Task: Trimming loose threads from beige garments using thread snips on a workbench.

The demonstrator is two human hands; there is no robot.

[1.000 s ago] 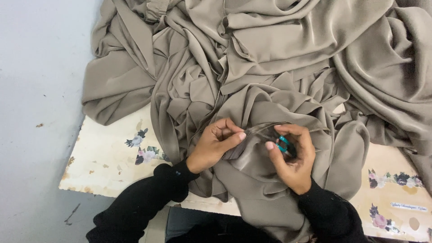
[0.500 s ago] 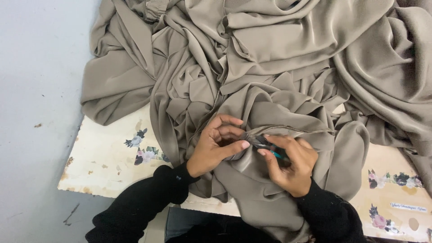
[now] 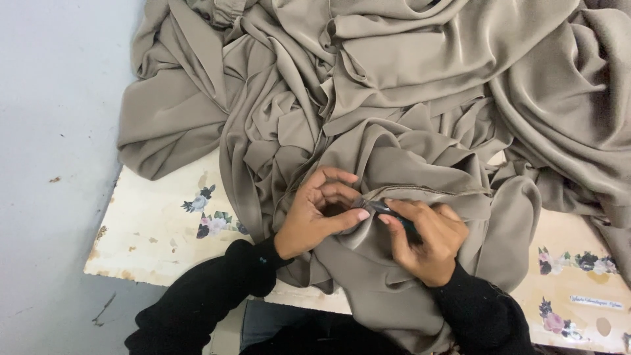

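Small dark metal snips point(image 3: 378, 208) are working against a fold of draped taupe satin fabric point(image 3: 420, 98).
The left hand point(image 3: 315, 220) is pinching the fold, the right hand point(image 3: 424, 240) gripping the snips; blades so near the fingertips could nick cloth or skin.

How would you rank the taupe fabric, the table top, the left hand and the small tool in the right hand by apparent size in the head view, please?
1. taupe fabric
2. table top, largely covered, so unsure
3. left hand
4. small tool, mostly hidden in the right hand
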